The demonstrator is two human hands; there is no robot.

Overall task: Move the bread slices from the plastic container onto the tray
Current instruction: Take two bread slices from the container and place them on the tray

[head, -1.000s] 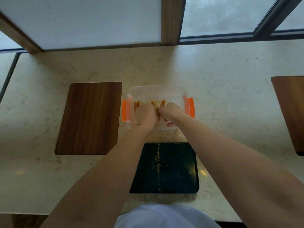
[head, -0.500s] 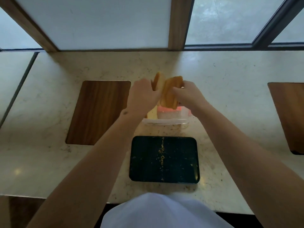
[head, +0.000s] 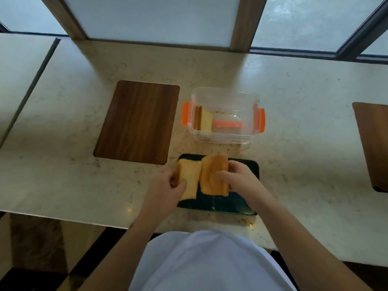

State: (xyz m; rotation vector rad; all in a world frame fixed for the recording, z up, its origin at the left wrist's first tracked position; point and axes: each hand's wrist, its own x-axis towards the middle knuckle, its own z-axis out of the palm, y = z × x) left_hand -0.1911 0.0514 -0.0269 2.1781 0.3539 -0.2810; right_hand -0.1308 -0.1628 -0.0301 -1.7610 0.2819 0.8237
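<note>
A clear plastic container (head: 249, 135) with orange clips stands on the counter; bread slices (head: 202, 122) lean upright against its left wall. Just in front of it lies a black tray (head: 222, 204) speckled with crumbs. My left hand (head: 168, 190) grips a pale bread slice (head: 189, 179) over the tray's left part. My right hand (head: 241, 177) holds a browner bread slice (head: 213, 175) over the tray's middle. The two slices sit side by side and touch each other. Whether they rest on the tray I cannot tell.
A dark wooden inlay (head: 137, 121) lies left of the container, another wooden inlay (head: 373, 143) at the far right. The pale stone counter (head: 304, 122) ends at a window wall behind. My white shirt (head: 207, 263) fills the bottom.
Both hands lifted bread slices out of the container, raised them above it, then brought them down and toward me over the black tray. The container now shows its remaining slices.
</note>
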